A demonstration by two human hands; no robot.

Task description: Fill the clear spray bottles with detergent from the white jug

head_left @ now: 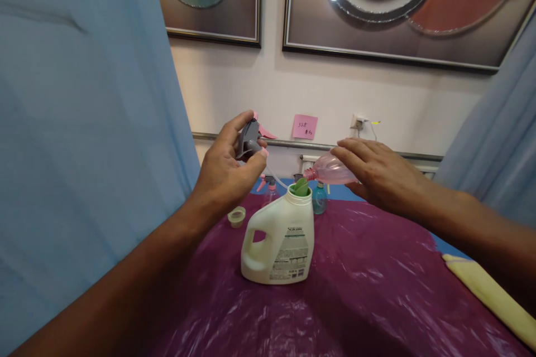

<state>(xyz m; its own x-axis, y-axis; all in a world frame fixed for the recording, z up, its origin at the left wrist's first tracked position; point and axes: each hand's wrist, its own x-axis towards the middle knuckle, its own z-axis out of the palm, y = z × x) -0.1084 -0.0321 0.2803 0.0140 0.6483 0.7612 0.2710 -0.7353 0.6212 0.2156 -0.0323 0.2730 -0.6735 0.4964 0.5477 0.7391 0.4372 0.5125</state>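
Observation:
My left hand (228,164) is closed around a grey and pink spray nozzle (250,138). Its thin clear tube (277,177) slants down to the mouth of a white detergent jug (278,242). A green spout (300,187) shows in that mouth. In my right hand (372,167) is a clear pink bottle (333,169), tipped on its side with its open neck against or just over the spout. Whether liquid flows out of it I cannot make out. The jug stands upright on the table, its handle to the left.
Behind the jug stand a pink spray bottle (271,192) and a blue one (319,199). Left of it sits a pale cap (237,216). Purple plastic sheeting (355,279) covers the table, and a folded yellow cloth (486,290) lies at right. Blue curtains (84,122) hang on both sides.

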